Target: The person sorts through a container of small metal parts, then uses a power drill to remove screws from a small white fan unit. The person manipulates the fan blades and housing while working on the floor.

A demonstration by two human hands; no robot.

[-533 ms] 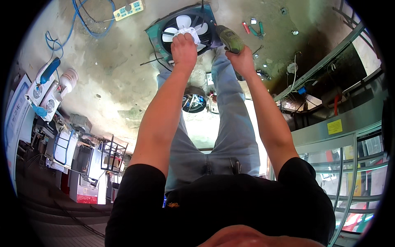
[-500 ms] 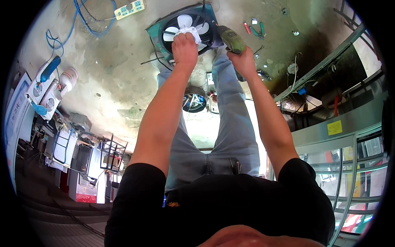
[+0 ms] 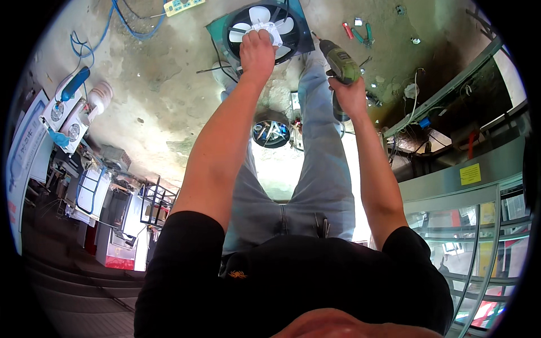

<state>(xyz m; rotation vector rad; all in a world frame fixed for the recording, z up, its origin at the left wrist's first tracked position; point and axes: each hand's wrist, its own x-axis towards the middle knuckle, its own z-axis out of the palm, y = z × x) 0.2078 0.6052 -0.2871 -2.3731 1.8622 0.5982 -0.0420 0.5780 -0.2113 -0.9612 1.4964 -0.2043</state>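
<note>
Concrete floor [image 3: 169, 84] — black tub [image 3: 271, 116], twelve o'clock, holding metallic pieces [image 3: 273, 132]. Left hand [image 3: 258, 55] at fan hub [image 3: 275, 36], finger grip unclear; right hand [image 3: 350, 96], one o'clock — gripping green drill [image 3: 341, 63].

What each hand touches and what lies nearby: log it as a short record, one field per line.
Left hand: on the white centre of a round black fan with white blades
Right hand: gripping an olive-green and black pistol-shaped power drill
Beyond right hand: small red cylindrical item, green-handled tool
Centre: round black container with assorted pieces inside
Upper left: cream rectangular power strip, looped blue cable
</note>
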